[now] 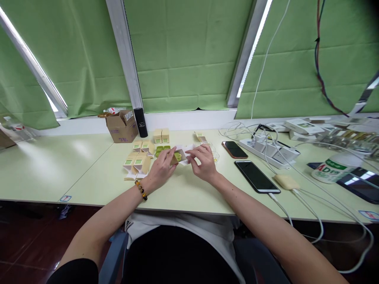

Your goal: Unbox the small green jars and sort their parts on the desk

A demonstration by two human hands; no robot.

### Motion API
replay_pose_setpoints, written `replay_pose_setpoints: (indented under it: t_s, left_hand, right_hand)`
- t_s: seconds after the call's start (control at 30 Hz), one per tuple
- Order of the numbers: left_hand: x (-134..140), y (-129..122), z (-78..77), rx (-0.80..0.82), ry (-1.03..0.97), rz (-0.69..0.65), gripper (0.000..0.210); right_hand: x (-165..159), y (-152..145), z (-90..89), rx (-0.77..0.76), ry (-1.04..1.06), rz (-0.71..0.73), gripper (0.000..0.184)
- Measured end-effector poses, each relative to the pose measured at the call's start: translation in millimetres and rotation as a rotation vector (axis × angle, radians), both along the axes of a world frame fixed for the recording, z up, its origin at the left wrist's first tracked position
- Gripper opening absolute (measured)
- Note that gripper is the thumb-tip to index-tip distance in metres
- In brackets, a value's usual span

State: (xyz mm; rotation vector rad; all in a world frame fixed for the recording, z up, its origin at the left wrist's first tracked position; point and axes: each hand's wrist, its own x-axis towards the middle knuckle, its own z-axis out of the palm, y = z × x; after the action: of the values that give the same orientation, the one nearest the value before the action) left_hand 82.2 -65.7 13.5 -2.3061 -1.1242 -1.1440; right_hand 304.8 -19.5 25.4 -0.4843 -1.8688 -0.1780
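A left hand point(162, 165) grasped an open box point(182, 155) over the tabletop point(180, 195), nearer its back edge; the right hand point(203, 161) curled at the white flap point(186, 148), pinch unclear. Squeezing hard risked creasing the box.

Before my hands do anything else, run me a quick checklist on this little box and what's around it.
1. Small box supported: ok, the left hand holds the small box.
2. Contents inside: ok, a green item shows in its open end.
3. Box closed: not ok, that end is open.
4. Right hand gripping the box: cannot tell; its fingertips are at the box's right side, but contact is unclear.
5. Phones apart from both hands: ok, the smaller phone and larger phone lie to the right.
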Motion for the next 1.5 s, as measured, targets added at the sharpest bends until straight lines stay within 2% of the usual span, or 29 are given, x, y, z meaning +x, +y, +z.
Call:
replay_pose_setpoints:
  t_s: [0.1, 0.27, 0.4, 0.6, 0.83, 1.03, 1.17, 1.27, 1.37, 1.5]
  left_hand:
    - [0, 1, -1.0, 0.062, 0.058, 0.011, 0.074]
    - [2, 1, -2.0, 0.18, 0.203, 0.04, 0.07]
    - [3, 0, -2.1, 0.209, 0.292, 0.081, 0.07]
    - [0, 0, -1.7, 0.187, 0.266, 0.135, 0.068]
    - [-4, 3, 0.2, 0.202, 0.239, 0.192, 0.072]
    - [-6, 4, 2.4, 0.198, 0.217, 0.215, 0.072]
    - [-14, 7, 5.7, 0.192, 0.132, 0.24, 0.072]
    - [-21, 11, 8.6, 0.172, -0.009, 0.23, 0.07]
    - [-26, 15, 10.7, 0.092, -0.202, 0.137, 0.065]
    - [-28, 19, 10.6, -0.129, -0.481, -0.058, 0.06]
  right_hand:
    - [-4, -1, -3.4, -0.07, -0.045, -0.041, 0.012]
    - [-15, -7, -8.1, -0.296, -0.078, -0.11, 0.003]
    - [-20, -8, -10.8, -0.377, -0.055, -0.116, 0.014]
    - [-19, -7, -10.1, -0.447, 0.135, 0.064, 0.019]
    - [-19, -4, -11.2, -0.739, 0.409, 0.261, 0.038]
    - [-16, 5, -8.0, -0.858, 0.599, 0.381, 0.052]
    - [-9, 7, -1.7, -0.887, 0.652, 0.396, 0.054]
    - [-5, 9, -1.0, -0.886, 0.627, 0.359, 0.052]
    - [-6, 10, -5.7, -0.853, 0.479, 0.32, 0.045]
    - [-10, 10, -17.0, -0.767, 0.156, 0.223, 0.028]
